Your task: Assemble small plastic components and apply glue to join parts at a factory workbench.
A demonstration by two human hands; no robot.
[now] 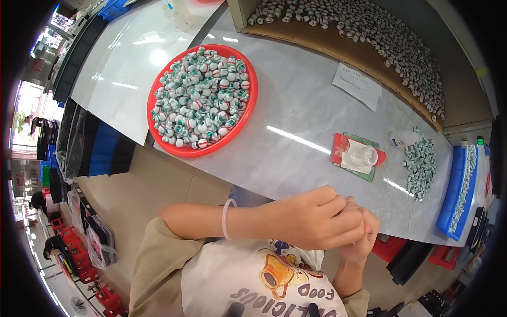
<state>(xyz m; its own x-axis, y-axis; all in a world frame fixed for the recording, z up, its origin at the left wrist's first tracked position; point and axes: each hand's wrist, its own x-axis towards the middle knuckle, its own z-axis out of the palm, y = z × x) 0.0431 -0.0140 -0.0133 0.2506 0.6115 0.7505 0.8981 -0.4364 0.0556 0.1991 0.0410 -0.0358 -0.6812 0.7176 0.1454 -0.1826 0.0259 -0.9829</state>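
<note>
My left hand [317, 217], with a pale pink band on the wrist, is curled over my right hand [365, 240] just off the table's front edge. The fingers of both are closed and pressed together. A tiny reddish spot shows between them, but what they hold is hidden. Just beyond the hands lies a red and green pad [338, 148] with white paper and a small clear round dish [368, 156] on it. To its right is a heap of small green-and-white pieces [421, 168], beside a small white container [404, 138].
A round red basin [248, 124] full of small white figures with green and red parts stands on the grey table [296, 100] at left. At the back, a brown shelf [311, 39] bears many similar pieces. A paper sheet [358, 86] lies before it. A blue tray [449, 211] stands far right.
</note>
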